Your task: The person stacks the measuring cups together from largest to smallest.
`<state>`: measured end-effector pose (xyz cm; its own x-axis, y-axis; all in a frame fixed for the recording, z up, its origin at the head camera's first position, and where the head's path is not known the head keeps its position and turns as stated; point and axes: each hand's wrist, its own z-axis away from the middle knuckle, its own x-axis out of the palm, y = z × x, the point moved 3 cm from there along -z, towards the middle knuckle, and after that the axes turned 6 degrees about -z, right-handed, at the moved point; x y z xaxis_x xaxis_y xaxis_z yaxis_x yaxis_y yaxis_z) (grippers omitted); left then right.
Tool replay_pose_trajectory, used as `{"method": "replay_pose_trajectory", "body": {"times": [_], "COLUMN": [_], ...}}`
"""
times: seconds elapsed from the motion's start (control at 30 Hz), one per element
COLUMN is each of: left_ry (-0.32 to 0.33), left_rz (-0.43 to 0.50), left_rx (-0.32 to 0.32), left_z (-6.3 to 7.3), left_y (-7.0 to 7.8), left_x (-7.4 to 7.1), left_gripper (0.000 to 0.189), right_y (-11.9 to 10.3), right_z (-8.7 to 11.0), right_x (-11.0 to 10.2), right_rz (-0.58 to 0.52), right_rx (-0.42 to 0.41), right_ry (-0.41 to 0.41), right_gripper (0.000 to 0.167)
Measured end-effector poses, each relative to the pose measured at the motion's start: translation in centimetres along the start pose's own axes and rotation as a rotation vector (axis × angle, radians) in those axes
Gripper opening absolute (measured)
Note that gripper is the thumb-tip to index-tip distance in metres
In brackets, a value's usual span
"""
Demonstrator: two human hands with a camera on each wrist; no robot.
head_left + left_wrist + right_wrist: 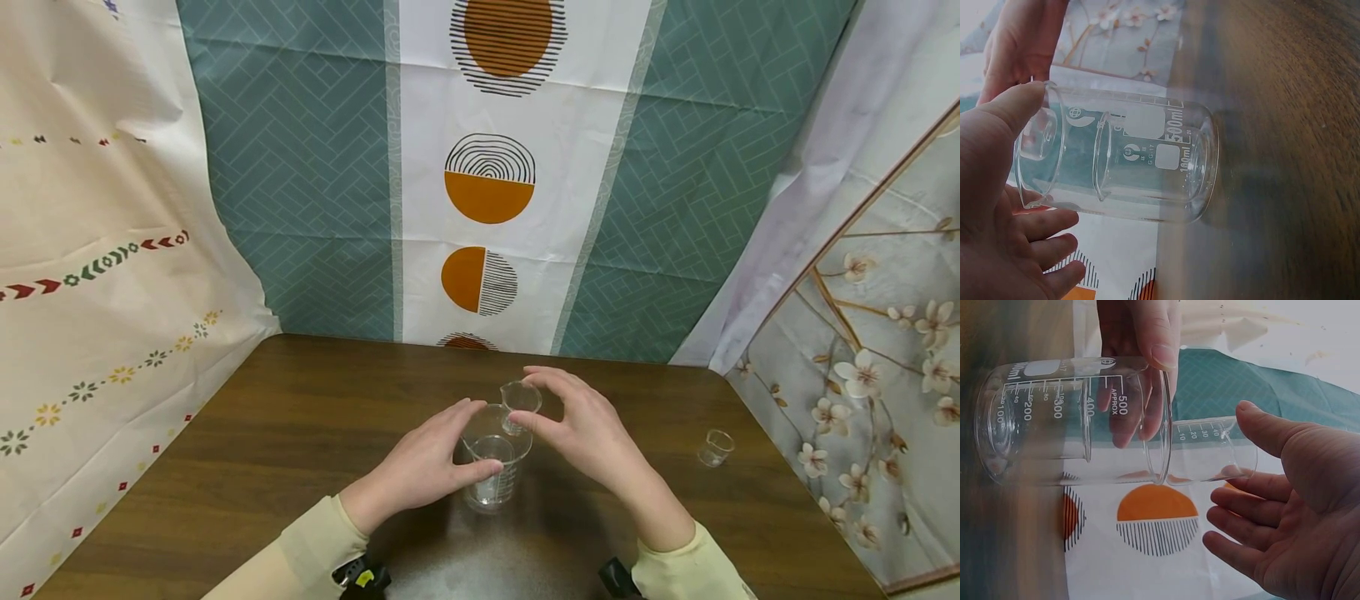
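A large 500 ml glass beaker (1147, 122) stands upright on the table, with a smaller graduated beaker (1166, 156) standing inside it. My left hand (427, 458) holds the large beaker near its rim, thumb on the near side and fingers at the far side. Between the thumb and fingers of my right hand (592, 429) a third, small beaker (1207, 447) is pinched near its rim. It is upright, its base right at the mouth of the large beaker in the right wrist view, above the inner beaker.
A tiny glass beaker (716, 448) stands apart on the right side of the brown wooden table (315, 392). Patterned cloths hang round it: a green and white curtain (300, 167) behind, a cream cloth (90, 350) at left, a floral one (885, 400) at right.
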<state>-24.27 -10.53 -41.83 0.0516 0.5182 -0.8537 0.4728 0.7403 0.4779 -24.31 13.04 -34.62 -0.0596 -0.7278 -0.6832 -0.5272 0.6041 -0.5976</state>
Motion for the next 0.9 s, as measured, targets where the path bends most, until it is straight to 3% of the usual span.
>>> {"method": "replay_pose_trajectory", "body": {"times": [0.9], "left_ry": [-0.001], "left_rz": [0.016], "left_rx": [-0.005], "left_z": [-0.1], "left_y": [-0.1], "left_x": [0.1], "left_gripper": [0.099], "right_y": [0.4], "right_z": [0.0], "right_x": [1.5], "right_rz": [0.016], "right_rx": [-0.002], "right_ry": [-0.029], "right_gripper": [0.05]}}
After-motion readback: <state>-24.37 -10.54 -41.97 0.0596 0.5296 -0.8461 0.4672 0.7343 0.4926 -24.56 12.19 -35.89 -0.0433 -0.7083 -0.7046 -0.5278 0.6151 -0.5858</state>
